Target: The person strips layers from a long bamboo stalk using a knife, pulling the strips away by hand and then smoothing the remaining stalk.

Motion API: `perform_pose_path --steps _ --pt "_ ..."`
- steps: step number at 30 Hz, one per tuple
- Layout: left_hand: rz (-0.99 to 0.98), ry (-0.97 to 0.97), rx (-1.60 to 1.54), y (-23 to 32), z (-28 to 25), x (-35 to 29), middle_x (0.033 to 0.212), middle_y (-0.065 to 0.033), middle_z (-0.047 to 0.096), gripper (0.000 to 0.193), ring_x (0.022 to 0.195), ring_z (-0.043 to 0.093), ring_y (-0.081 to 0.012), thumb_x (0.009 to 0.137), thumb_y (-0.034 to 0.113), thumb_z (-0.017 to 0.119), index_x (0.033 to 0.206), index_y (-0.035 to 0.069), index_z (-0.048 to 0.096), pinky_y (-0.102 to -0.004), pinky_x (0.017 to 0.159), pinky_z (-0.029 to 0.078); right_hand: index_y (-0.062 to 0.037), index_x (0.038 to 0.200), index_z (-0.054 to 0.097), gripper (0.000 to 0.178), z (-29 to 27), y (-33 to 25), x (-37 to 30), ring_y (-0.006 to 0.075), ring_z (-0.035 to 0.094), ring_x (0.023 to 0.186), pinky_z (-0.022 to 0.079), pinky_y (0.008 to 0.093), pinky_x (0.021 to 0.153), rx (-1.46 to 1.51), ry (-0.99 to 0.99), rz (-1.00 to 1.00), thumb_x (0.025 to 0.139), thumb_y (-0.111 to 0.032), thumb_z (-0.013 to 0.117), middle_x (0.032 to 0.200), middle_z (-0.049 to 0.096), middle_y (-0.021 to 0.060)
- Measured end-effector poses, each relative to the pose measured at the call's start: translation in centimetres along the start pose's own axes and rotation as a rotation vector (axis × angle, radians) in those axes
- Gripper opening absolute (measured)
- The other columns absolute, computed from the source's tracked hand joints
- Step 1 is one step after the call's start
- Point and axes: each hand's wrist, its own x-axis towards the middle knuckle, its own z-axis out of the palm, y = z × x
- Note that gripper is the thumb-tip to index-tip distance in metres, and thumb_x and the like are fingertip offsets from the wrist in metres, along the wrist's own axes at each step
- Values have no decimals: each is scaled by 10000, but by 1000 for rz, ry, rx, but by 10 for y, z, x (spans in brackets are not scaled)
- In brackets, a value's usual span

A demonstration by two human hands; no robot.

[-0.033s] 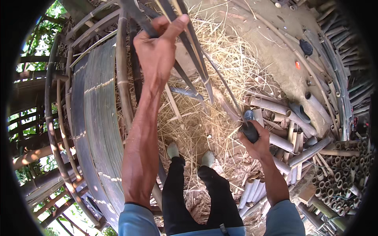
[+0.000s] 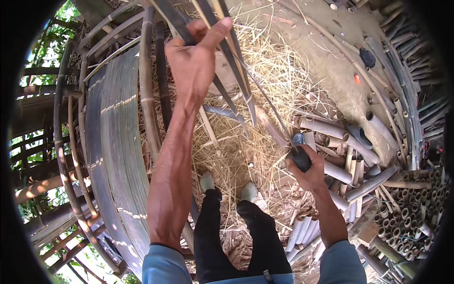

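Several dark, split bamboo strips (image 2: 231, 56) with pale edges slant down from the upper left. My left hand (image 2: 191, 64) is closed round them, its thumb pressed along one strip. Their cut lower ends hang over the straw. In my right hand (image 2: 310, 177) is a knife (image 2: 301, 160), gripped by its dark handle. Its long, thin blade (image 2: 268, 98) runs up and left and crosses at the strips below my left thumb. Whether the edge cuts into a strip cannot be made out.
Pale shavings (image 2: 269, 57) cover the ground ahead and round my feet. A slatted bamboo panel (image 2: 118, 123) and a pole frame (image 2: 147, 80) stand at the left. Cut bamboo tubes (image 2: 326, 127) lie at the right, near a stack of tube ends (image 2: 409, 208).
My left hand has shifted slightly right, and the strips in it have tilted and spread a little. My right hand and the knife stay nearly in place.
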Motion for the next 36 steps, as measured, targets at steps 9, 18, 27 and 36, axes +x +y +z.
perform_pose_path --steps 9,18,27,36 --pt "-66 -63 -98 4 25 0 659 9 613 264 500 399 -36 813 236 851 960 38 756 -239 497 311 -29 1073 669 323 -16 11 19 150 640 727 532 311 690 2 -38 18 805 -155 797 832 693 93" --pt "-51 -193 -23 22 29 -22 662 25 663 243 566 486 -37 808 223 865 971 56 796 -230 549 349 -15 1092 656 313 35 -31 112 180 596 710 498 352 671 12 -156 147 875 -223 744 850 643 94" --pt "218 -34 50 42 23 -38 538 35 584 311 472 485 -52 789 342 869 888 61 779 -268 456 391 56 930 650 425 100 102 101 300 654 667 511 440 622 -148 -458 325 878 -365 686 739 667 202" --pt "167 -17 310 30 34 -45 590 -6 601 241 509 506 -85 834 204 802 880 -21 729 -258 514 408 9 895 605 186 123 106 77 142 579 522 436 311 439 319 -617 656 885 -142 713 706 627 80"
